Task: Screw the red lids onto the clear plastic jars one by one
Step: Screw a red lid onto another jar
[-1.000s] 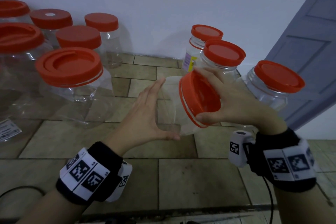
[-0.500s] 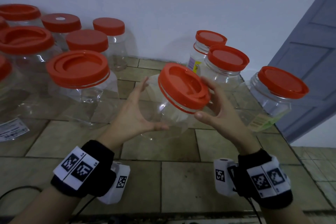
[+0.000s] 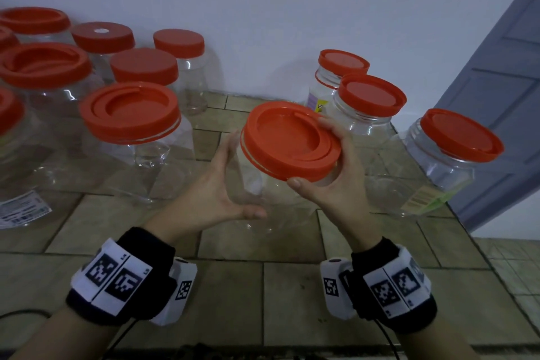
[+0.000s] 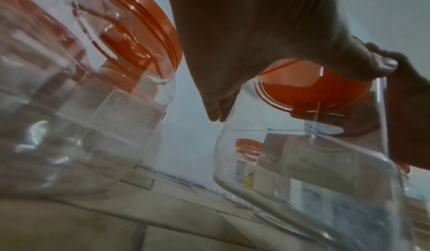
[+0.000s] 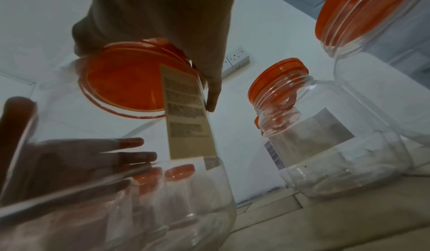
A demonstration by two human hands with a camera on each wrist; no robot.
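A clear plastic jar (image 3: 257, 199) is held tilted above the tiled floor, its red lid (image 3: 289, 140) seated on the mouth and facing up toward me. My left hand (image 3: 244, 177) clasps the jar's left wall, fingers up the side and thumb under it. My right hand (image 3: 309, 152) grips the lid's rim between thumb and fingers. The left wrist view looks up through the jar (image 4: 302, 163) at the lid's underside (image 4: 311, 89). The right wrist view shows the lid (image 5: 123, 82), the jar's paper label (image 5: 186, 117) and the left hand's fingers (image 5: 93, 153) flat behind the clear wall.
Several lidded jars (image 3: 131, 114) stand at the left against the white wall. Three more lidded jars (image 3: 371, 99) stand at the right, the nearest (image 3: 458, 137) close to my right hand. A blue door (image 3: 502, 73) rises at the far right. A wall socket (image 5: 235, 58) shows above.
The jar has swung from lying sideways, lid facing me, to nearly upright with the lid on top. Both hands moved with it, and the right hand shifted round the lid's rim.
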